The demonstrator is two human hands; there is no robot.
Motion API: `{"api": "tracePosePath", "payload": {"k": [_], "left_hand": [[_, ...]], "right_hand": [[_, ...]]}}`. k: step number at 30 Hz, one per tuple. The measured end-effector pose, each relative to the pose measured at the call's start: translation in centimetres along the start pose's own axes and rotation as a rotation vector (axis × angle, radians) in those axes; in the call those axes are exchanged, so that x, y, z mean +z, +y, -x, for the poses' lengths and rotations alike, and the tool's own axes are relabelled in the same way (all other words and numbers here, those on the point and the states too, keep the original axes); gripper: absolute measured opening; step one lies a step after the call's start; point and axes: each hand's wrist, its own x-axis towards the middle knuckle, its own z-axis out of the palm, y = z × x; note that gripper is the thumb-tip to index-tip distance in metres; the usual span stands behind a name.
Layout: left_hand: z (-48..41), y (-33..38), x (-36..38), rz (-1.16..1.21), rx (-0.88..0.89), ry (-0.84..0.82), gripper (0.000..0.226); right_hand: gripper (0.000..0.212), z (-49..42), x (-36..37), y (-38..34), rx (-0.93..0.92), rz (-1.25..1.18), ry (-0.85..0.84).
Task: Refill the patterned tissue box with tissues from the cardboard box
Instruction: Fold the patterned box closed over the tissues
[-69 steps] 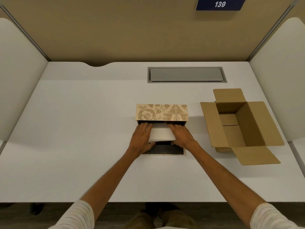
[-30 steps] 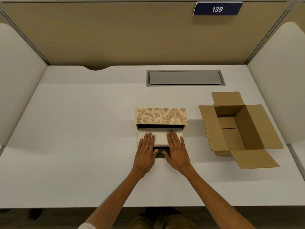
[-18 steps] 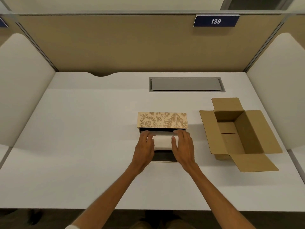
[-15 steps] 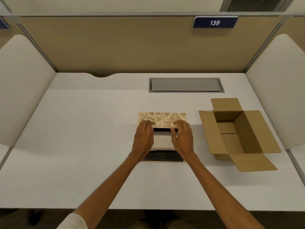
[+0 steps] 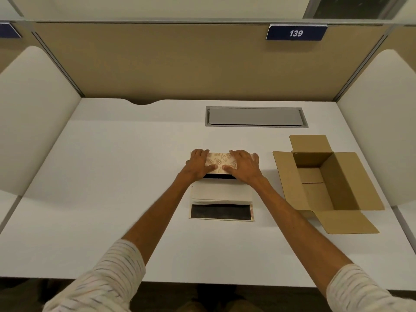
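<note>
Here, at desk 139, I see a white worktop (image 5: 112, 176) walled in by tan partitions, with a navy number plate (image 5: 296, 32) clipped to the top of the back wall. A grey cable hatch (image 5: 255, 116) sits flush in the worktop near its far edge. Toward the right edge stands the cardboard box (image 5: 324, 183), its flaps folded out and its inside showing only bare brown card; nothing lies between it and the middle of the worktop.

At the centre, the patterned tissue box (image 5: 221, 162) is under both my hands. My left hand (image 5: 198, 164) lies flat on its left end, fingers spread and reaching over the far edge; my right hand (image 5: 244, 165) does the same on the right end. Both are open, palms down, pressing rather than clutching, thumbs pointing toward each other across the tan floral print that shows between them. A dark gap runs along the near side of the box just under my thumbs.

Just nearer to me, between my forearms, the pale stack of tissues (image 5: 221, 191) lies on a flat panel with a dark face (image 5: 220, 211). Striped sleeves (image 5: 108, 280) cover my upper arms at the worktop's near edge.
</note>
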Motion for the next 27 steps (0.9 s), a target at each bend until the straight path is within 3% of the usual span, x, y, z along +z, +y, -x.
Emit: {"api": "tracePosePath", "payload": {"k": [14, 27], "left_hand": [[6.4, -0.5, 3.8, 0.083, 0.095, 0.408, 0.066], [10.3, -1.3, 7.1, -0.056, 0.106, 0.448, 0.076]], "right_hand": [[0.067, 6.4, 2.6, -1.5, 0.015, -0.032, 0.282], [0.081, 10.8, 5.0, -1.6, 0.017, -0.005, 0.305]]}}
